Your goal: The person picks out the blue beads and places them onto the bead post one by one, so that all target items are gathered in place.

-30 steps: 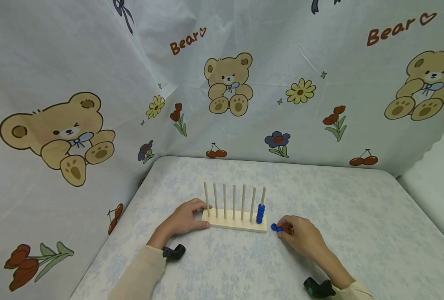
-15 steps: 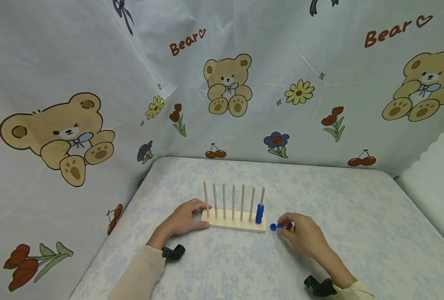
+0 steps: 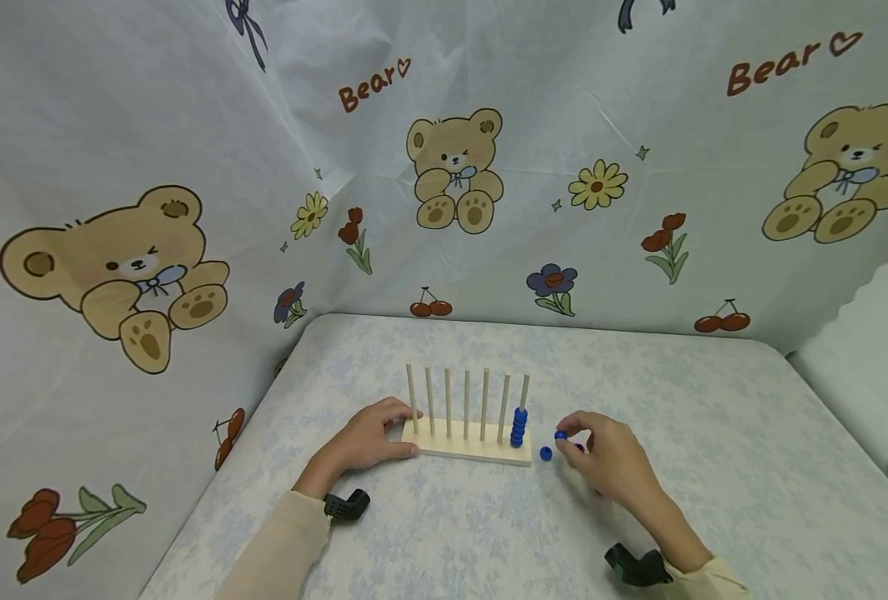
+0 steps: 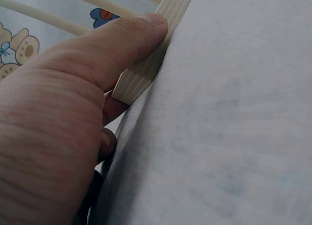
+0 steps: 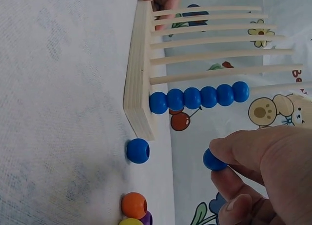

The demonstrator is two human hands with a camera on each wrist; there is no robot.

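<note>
Pinching a blue bead (image 5: 213,161) between thumb and fingertip, my right hand (image 3: 610,463) hovers above the table (image 3: 714,433), just right of the rack (image 3: 468,441). Six blue beads sit stacked on the rack's rightmost peg (image 5: 219,94); the other pegs are bare. My left hand (image 3: 368,439) grips the rack's left end. One loose bead (image 3: 545,453) lies beside the base, with orange, purple and yellow beads (image 5: 133,209) near it. Open table stretches right and behind.
</note>
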